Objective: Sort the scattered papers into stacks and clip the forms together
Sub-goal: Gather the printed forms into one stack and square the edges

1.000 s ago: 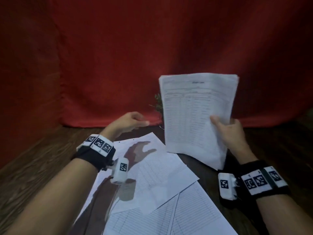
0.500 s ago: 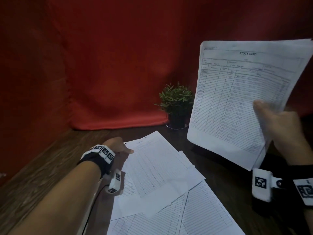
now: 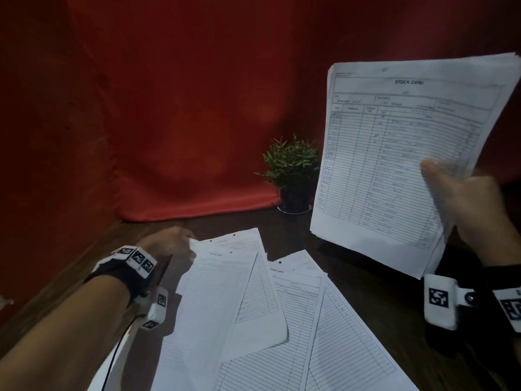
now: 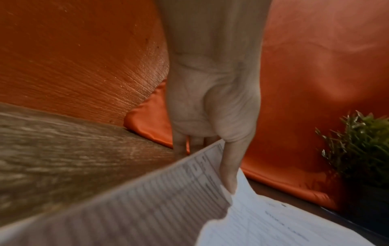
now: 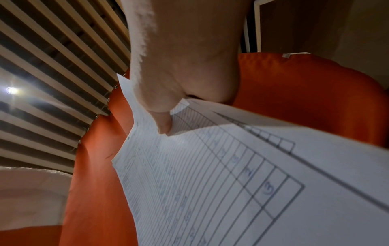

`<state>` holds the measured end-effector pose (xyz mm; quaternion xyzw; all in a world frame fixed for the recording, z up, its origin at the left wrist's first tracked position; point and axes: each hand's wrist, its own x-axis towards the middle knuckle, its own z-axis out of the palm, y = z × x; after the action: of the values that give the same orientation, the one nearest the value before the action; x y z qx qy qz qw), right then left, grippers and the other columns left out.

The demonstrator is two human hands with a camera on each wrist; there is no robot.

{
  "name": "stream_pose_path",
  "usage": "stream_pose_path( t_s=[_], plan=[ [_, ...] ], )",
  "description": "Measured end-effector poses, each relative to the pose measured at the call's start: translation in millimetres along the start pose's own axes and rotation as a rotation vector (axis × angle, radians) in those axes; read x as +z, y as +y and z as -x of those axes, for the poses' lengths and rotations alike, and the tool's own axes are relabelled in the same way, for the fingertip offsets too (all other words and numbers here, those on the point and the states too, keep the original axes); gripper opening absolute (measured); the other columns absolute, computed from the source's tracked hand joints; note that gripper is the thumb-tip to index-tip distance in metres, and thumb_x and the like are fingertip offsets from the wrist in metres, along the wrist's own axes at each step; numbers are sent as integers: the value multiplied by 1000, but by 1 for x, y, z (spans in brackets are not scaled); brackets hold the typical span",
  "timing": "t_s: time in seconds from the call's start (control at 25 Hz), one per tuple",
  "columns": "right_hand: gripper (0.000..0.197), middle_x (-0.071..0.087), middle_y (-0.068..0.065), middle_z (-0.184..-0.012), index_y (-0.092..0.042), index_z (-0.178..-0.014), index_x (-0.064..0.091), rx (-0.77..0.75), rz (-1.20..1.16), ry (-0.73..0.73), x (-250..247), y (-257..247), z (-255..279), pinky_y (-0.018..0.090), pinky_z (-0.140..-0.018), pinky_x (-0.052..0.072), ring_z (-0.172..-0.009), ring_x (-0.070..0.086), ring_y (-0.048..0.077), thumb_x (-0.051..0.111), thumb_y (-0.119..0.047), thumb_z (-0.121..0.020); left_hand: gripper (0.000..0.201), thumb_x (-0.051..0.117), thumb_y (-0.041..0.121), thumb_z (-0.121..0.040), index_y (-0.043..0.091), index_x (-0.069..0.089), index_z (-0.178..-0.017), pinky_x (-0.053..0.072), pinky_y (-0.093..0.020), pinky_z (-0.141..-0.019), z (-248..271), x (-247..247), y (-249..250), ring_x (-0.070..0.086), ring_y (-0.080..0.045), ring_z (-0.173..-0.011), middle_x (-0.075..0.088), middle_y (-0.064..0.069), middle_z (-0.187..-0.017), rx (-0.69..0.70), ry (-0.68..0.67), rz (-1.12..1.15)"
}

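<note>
My right hand (image 3: 462, 201) holds a stack of "Stock Card" forms (image 3: 400, 153) upright in the air at the right, thumb on the front sheet (image 5: 210, 166) and fingers behind. Several more loose forms (image 3: 282, 311) lie overlapping on the dark wooden table (image 3: 366, 292). My left hand (image 3: 169, 244) is at the far left corner of the top loose sheet (image 3: 214, 292). In the left wrist view its thumb (image 4: 229, 166) lies on top of that sheet's lifted corner (image 4: 164, 191) and the fingers are under it, pinching it.
A small potted plant (image 3: 291, 170) stands at the back of the table, between the two hands. A red cloth backdrop (image 3: 183, 108) hangs behind and to the left. Bare wood shows left of the papers (image 3: 70, 266).
The right hand has carried the held stack up and to the right, uncovering the plant. The left hand dropped to the table and took hold of the top sheet's corner.
</note>
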<state>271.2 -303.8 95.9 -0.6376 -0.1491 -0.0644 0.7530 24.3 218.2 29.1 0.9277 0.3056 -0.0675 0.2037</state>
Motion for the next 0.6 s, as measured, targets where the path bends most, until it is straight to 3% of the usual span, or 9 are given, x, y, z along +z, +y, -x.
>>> stream_pose_path(
  t_s=[0.08,0.12,0.2,0.24,0.32,0.4,0.6],
  plan=[
    [19,75,-19,-72,-18,-96,74,7,17,-14,3,2,2,15,-67,57,-66,69,-14,76,-37,-94,42,87,17,-91,11,71,-129,50,-9,-60,-6,12,7,75,-14,-81,81,-4,-103,-3,74,-50],
    [20,74,-24,-68,-18,-90,73,11,24,-20,4,2,3,15,-67,57,-66,69,-14,77,-37,-93,50,87,17,-91,8,68,-136,48,-6,-61,-12,19,6,72,-13,-83,79,-6,-111,-3,104,-62],
    [20,73,-29,-67,-18,-87,73,22,30,-23,5,5,4,19,-69,57,-67,70,-12,77,-36,-93,57,85,18,-92,2,63,-142,49,-15,-78,-17,25,5,68,-20,-100,72,-13,-128,-38,164,-73],
    [19,73,-29,-68,-18,-88,73,20,28,-25,5,6,3,18,-67,58,-68,70,-12,77,-35,-94,49,84,18,-93,1,66,-135,50,-24,-83,-18,28,4,66,-21,-101,71,-14,-128,-71,196,-50],
    [18,72,-30,-67,-18,-89,72,14,23,-39,6,8,2,9,-61,56,-67,70,-13,76,-34,-94,20,84,20,-93,6,74,-103,55,-31,-76,-23,32,-3,69,-17,-88,77,-11,-110,-132,227,-13],
    [19,75,-25,-71,-17,-91,74,2,31,-43,6,11,2,6,-63,56,-70,70,-13,76,-36,-94,21,84,20,-92,3,75,-85,58,-30,-72,-23,36,-5,73,-20,-84,80,-7,-95,-172,224,13],
    [24,76,-13,-90,-14,-96,76,0,42,-56,7,15,2,17,-74,62,-82,72,-7,76,-38,-94,7,85,25,-89,20,84,-94,62,-40,-93,-16,43,-9,77,-24,-98,83,-3,-97,-234,368,172]
  ],
)
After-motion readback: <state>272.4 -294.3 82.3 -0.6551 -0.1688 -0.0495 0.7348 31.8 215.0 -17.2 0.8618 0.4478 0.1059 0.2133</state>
